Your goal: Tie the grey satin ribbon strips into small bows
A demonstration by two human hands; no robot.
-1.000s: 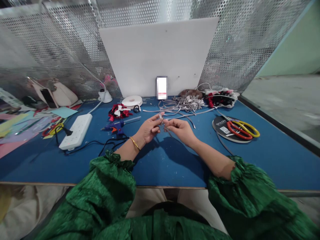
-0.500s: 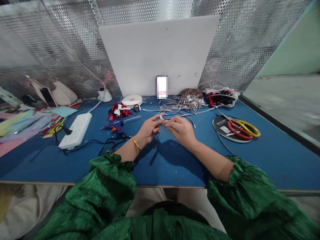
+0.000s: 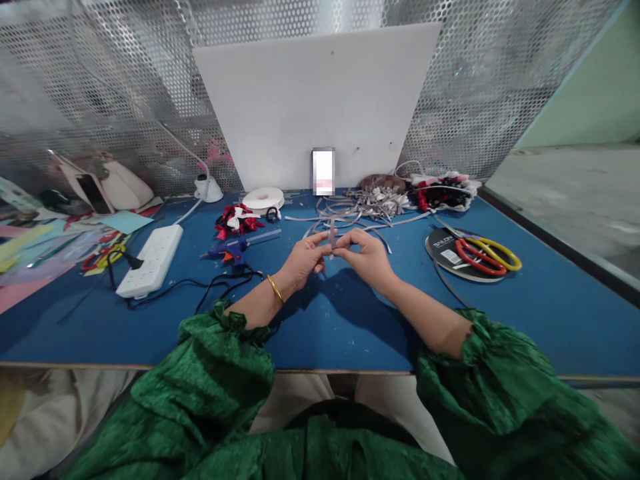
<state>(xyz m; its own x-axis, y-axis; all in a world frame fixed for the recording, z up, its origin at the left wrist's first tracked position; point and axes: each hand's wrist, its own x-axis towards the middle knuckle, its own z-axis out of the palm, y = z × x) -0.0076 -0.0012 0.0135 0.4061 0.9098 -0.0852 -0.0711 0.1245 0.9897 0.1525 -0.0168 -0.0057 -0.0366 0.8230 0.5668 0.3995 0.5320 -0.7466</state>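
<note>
Between my hands, above the middle of the blue table, is a narrow grey ribbon (image 3: 333,231), part of it standing up from the fingertips. My left hand (image 3: 304,262) pinches it from the left; a gold bangle circles that wrist. From the right, the thumb and forefinger of my right hand (image 3: 367,259) close on the same ribbon. Fingers hide its lower part. Beyond the hands lie loose grey ribbon lengths (image 3: 345,208) and a heap of grey ribbon pieces (image 3: 383,201).
At left are a blue glue gun (image 3: 227,251), red and white bows (image 3: 236,221), a ribbon roll (image 3: 263,198) and a white power strip (image 3: 153,261) with cables. Scissors (image 3: 487,257) rest on a black spool (image 3: 447,257) at right. A phone (image 3: 323,172) leans against a white board (image 3: 320,107).
The ribbon has turned from a slanted, folded piece to a strip standing upright at the fingertips. Both hands have shifted slightly to the right.
</note>
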